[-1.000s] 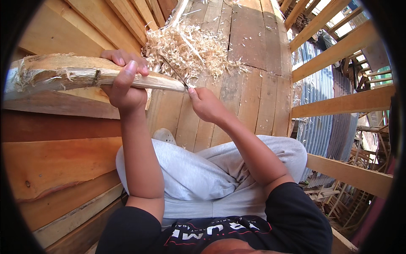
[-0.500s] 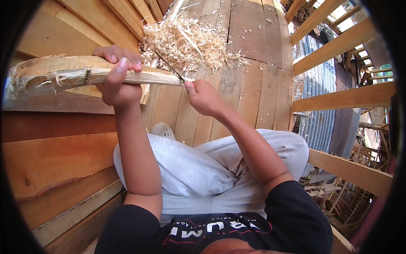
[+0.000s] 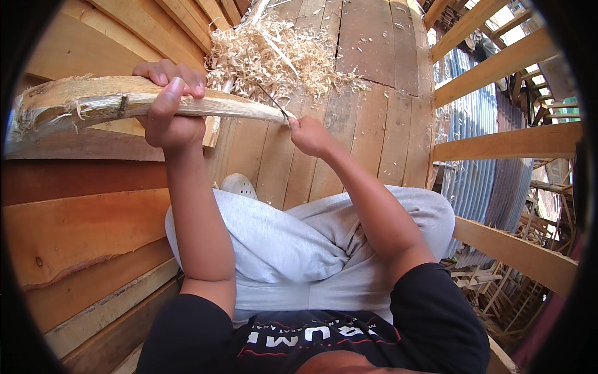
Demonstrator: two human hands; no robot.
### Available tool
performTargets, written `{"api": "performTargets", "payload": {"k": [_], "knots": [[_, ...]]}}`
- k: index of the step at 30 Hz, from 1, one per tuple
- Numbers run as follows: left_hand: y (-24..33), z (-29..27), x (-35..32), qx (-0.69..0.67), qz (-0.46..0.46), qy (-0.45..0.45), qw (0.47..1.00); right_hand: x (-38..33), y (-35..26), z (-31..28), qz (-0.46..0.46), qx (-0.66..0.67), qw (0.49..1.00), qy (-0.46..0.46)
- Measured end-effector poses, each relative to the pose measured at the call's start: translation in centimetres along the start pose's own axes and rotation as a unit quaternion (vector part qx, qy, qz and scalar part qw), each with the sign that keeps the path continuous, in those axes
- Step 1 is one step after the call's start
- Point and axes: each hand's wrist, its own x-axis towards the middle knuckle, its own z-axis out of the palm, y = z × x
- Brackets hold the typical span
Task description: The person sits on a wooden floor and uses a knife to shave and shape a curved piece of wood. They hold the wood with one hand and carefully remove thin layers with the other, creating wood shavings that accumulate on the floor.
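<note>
My left hand [image 3: 171, 103] is wrapped round a long, curved piece of pale wood [image 3: 243, 107], thumb on top. The wood's thick end, at the left, is rough and fibrous; a dark mark crosses it beside the hand. Toward the right it tapers to a narrow tip. At that tip my right hand [image 3: 310, 134] is closed on a knife, its thin dark blade [image 3: 272, 100] slanting up and to the left across the wood's end. The fist hides the knife's handle.
A heap of curled wood shavings [image 3: 274, 53] lies on the plank floor [image 3: 367, 134] beyond my hands. Stacked boards [image 3: 93, 230] line the left side. Wooden rails [image 3: 507, 142] run along the right, with corrugated metal sheets [image 3: 470, 181] past them. A light clog [image 3: 238, 185] shows beside my leg.
My right hand and the knife have moved a little to the right, out to the wood's tip. My left hand keeps its grip, shifted slightly left with the wood.
</note>
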Motion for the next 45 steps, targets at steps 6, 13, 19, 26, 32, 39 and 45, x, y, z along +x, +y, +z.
{"api": "performTargets", "payload": {"k": [6, 13, 19, 26, 32, 39, 45], "knots": [[-0.2, -0.3, 0.3, -0.009, 0.007, 0.007, 1.0, -1.1, -2.7, -1.6, 0.02, -0.021, 0.999, -0.029], [0.2, -0.7, 0.2, -0.002, -0.005, 0.007, 1.0, 0.6, 0.1, -1.4, 0.081, 0.009, 0.993, -0.082], [0.3, -1.2, 0.4, -0.006, 0.006, 0.004, 1.0, -1.6, -4.4, -1.8, -0.017, -0.026, 0.998, -0.047], [-0.1, -0.8, 0.5, -0.029, -0.003, 0.001, 1.0, 1.7, 2.1, -0.3, 0.047, -0.032, 0.997, -0.044], [0.1, -1.3, 0.4, -0.022, 0.005, -0.006, 1.0, -1.3, -4.2, -2.0, -0.03, -0.049, 0.997, -0.053], [0.1, -1.4, 0.5, -0.032, -0.011, 0.008, 0.999, 0.7, 0.0, -1.4, 0.102, -0.005, 0.991, -0.087], [-0.1, -1.4, 0.6, -0.028, -0.006, 0.001, 1.0, 0.4, -0.1, -0.2, 0.01, -0.065, 0.998, 0.005]]}}
